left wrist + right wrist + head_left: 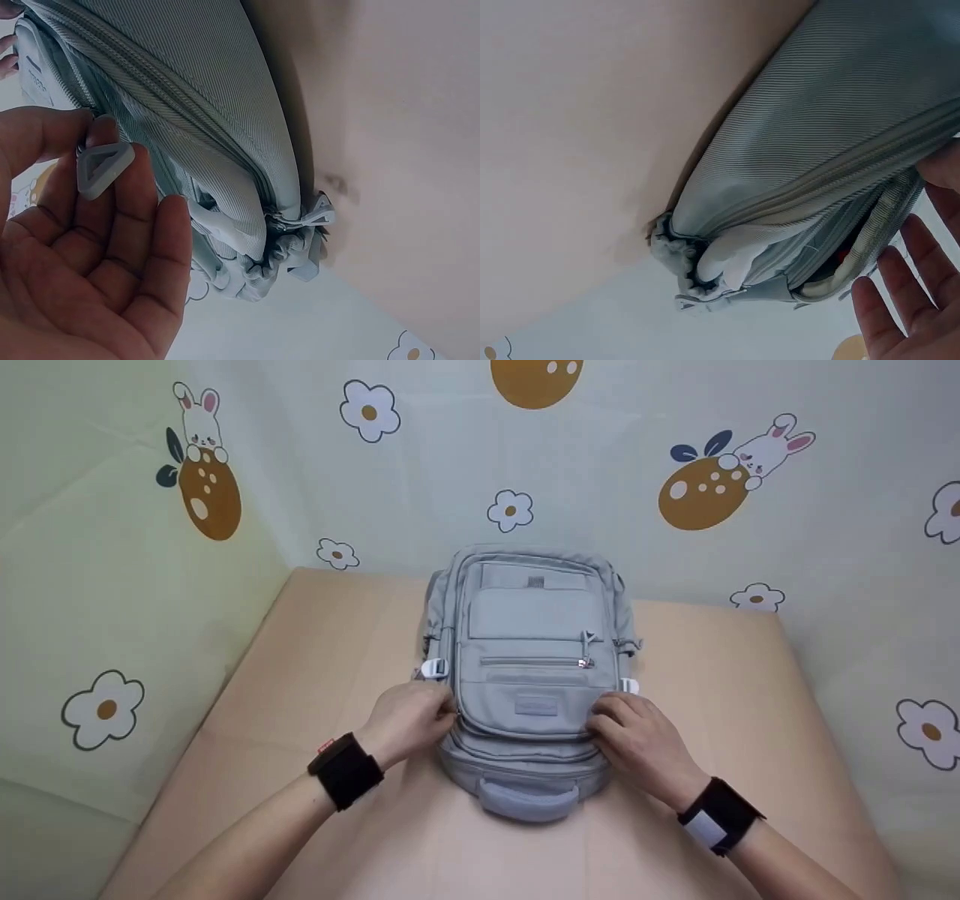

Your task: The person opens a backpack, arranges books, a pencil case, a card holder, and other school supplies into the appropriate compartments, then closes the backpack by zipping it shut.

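Note:
A grey backpack (536, 690) lies with its front panel up and its top handle (529, 801) toward me. At its left edge my left hand (412, 716) pinches a zipper; the left wrist view shows the triangular grey zipper pull (94, 184) against its curled fingers. My right hand (637, 735) grips the front panel's right edge, thumb at the seam and fingers over the panel. Along that side the front compartment (862, 247) gapes, with a small bit of red inside. A second zipper pull (321, 214) hangs near the gathered side pocket.
The backpack lies on a light wooden-toned table (315, 660). A pale curtain (435, 472) printed with flowers and rabbits stands behind and at both sides. White strap buckles (435, 668) sit at the bag's sides. Black bands (346, 772) wrap both wrists.

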`<act>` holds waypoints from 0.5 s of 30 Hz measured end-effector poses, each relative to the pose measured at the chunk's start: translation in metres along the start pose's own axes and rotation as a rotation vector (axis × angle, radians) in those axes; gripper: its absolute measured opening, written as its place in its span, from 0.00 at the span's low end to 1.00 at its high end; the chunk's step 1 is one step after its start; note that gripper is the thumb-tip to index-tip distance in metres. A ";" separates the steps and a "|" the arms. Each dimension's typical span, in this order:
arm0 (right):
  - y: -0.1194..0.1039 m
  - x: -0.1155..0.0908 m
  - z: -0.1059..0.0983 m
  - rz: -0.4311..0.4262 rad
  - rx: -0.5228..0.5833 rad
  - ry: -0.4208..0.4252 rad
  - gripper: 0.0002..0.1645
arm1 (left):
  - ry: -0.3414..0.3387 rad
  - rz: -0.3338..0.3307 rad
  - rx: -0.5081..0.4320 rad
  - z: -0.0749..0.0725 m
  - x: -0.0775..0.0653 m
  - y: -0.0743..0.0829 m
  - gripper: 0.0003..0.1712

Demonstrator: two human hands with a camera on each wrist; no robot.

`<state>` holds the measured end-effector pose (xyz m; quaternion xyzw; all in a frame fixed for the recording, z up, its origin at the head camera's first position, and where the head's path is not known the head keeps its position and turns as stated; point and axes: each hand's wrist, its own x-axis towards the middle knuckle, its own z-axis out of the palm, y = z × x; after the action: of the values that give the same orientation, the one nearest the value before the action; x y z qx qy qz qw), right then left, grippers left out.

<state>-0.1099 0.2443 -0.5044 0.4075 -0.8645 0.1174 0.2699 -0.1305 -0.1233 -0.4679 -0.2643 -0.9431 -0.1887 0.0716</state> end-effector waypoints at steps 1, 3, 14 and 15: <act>0.000 0.000 0.001 -0.004 -0.001 0.000 0.08 | -0.001 -0.001 0.001 0.000 0.000 0.000 0.08; 0.001 0.002 0.003 -0.013 -0.005 0.003 0.06 | 0.004 0.005 0.002 0.000 -0.001 0.000 0.08; 0.000 0.004 0.007 -0.043 -0.090 -0.030 0.14 | -0.022 -0.003 -0.010 -0.001 -0.001 0.002 0.10; 0.000 0.004 0.008 -0.046 -0.100 -0.033 0.13 | -0.023 -0.001 -0.010 -0.002 -0.001 0.002 0.10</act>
<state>-0.1155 0.2385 -0.5086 0.4152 -0.8640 0.0613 0.2783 -0.1284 -0.1224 -0.4660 -0.2663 -0.9430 -0.1904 0.0596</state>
